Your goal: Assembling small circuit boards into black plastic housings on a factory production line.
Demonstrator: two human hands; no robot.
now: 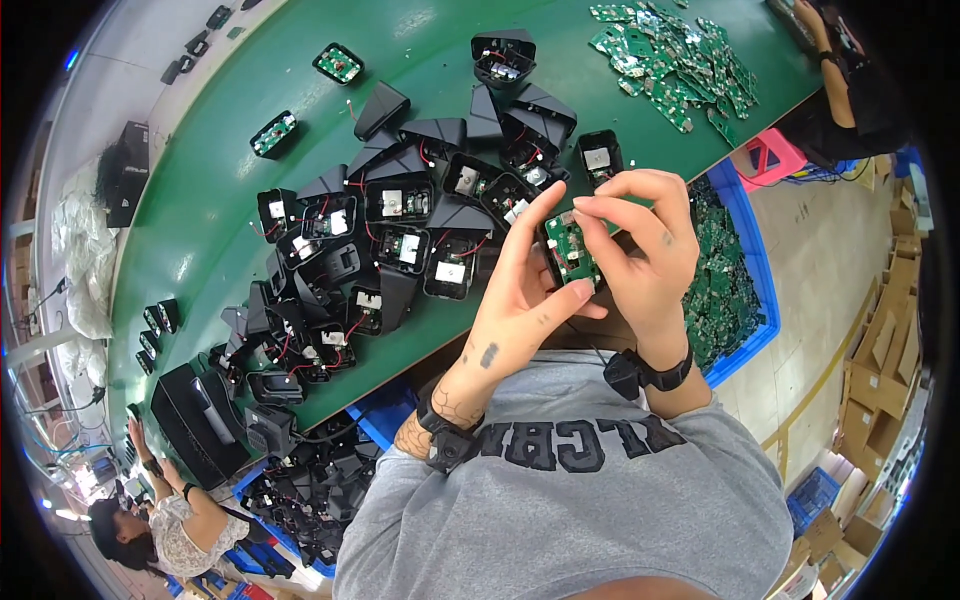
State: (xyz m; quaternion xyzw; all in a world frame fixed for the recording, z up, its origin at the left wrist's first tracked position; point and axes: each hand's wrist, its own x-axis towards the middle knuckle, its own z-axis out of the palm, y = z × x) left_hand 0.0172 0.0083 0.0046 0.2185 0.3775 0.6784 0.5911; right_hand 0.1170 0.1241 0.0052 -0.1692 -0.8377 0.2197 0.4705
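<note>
In front of my chest, my left hand grips a black plastic housing with a green circuit board at its open face. Its thumb lies along the board's lower edge and its fingers run up the left side. My right hand is closed at the board's upper right, thumb and index fingertip together at its edge. Whether anything small sits between those fingertips is hidden. Just beyond my hands stands an open black housing with a white part inside. Many similar housings with red wires crowd the table to the left.
Loose green circuit boards lie heaped at the table's far right. A blue bin of boards is by my right side, another blue bin of black parts at lower left. A pink stool and two other people are nearby.
</note>
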